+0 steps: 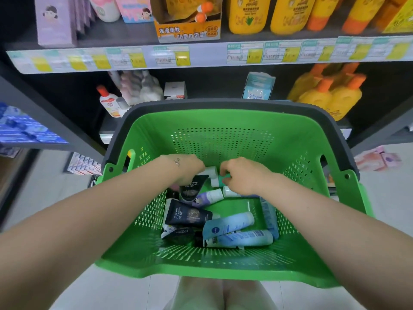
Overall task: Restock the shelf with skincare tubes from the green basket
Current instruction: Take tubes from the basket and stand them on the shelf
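Premises: a shop aisle with a pale tiled floor (pixel 107 291) underfoot and dark shelving ahead.

Nearest to us, the green basket (pixel 201 272) sits between both forearms, with its dark grey handle (pixel 223 104) lying along the far side. Loose skincare tubes lie flat on the basket floor on our side of the hands. We note a black tube (pixel 187 217) short of the left hand, and a light blue tube (pixel 228 224) and a second blue tube (pixel 243 239) short of the right hand. A lavender tube (pixel 207 198) lies just before the gap between the hands.

Both hands are down inside the basket, close together but apart. The left hand (pixel 187 168), with a thin bracelet (pixel 177 162) at the wrist, curls its fingers down over another dark tube (pixel 192 186). Its fingertips are hidden, so we cannot tell whether it grips. The right hand (pixel 241 175) has its fingers curled and pinches a small white-and-teal tube (pixel 220 179).

Beyond the hands, the lower shelf carries a white bottle (pixel 109 101) to the far left and a pale blue packet (pixel 258 86) past the right hand. Yellow bottles (pixel 330 97) with orange caps stand to the far right. Above runs a price label strip (pixel 201 55). The upper shelf holds lilac boxes (pixel 55 23), an orange display box (pixel 187 32) and further large yellow bottles (pixel 248 14).
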### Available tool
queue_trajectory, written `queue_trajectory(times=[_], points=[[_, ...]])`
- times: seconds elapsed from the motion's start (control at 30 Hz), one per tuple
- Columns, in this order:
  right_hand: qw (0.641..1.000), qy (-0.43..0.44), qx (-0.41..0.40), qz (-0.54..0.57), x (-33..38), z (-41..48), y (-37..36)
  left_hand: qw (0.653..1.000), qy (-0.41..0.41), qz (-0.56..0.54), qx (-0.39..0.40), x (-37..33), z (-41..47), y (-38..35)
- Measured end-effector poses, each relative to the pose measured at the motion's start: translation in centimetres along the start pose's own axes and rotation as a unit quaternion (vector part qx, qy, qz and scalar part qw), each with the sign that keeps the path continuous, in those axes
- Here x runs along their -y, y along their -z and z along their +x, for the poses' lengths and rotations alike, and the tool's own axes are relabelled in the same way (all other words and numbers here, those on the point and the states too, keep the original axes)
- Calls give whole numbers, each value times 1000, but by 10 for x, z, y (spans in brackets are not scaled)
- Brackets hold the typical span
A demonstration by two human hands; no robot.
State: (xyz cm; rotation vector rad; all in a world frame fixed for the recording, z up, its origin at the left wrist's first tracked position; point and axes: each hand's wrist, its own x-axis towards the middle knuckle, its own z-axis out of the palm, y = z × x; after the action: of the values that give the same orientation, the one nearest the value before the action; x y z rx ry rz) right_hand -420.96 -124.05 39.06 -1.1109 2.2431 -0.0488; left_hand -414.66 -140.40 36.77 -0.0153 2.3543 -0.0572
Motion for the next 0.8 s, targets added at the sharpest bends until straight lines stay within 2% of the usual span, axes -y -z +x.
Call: queue_trajectory(times=[0.1, 0.23, 0.5, 0.67, 0.8], points=[[996, -33, 74, -33, -8, 7, -3, 998, 0, -66, 0, 10, -9, 5], [989, -40, 123, -75, -10, 19, -9, 993, -5, -114, 8, 12, -18, 11], [964, 30, 184, -188, -15, 49, -59, 989, -27, -134, -55, 6, -23, 20], [929, 53, 291, -223, -25, 53, -98, 986, -29, -151, -68, 6, -24, 24], [936, 66, 274, -212, -25, 54, -109, 983, -31, -162, -75, 10, -22, 25]])
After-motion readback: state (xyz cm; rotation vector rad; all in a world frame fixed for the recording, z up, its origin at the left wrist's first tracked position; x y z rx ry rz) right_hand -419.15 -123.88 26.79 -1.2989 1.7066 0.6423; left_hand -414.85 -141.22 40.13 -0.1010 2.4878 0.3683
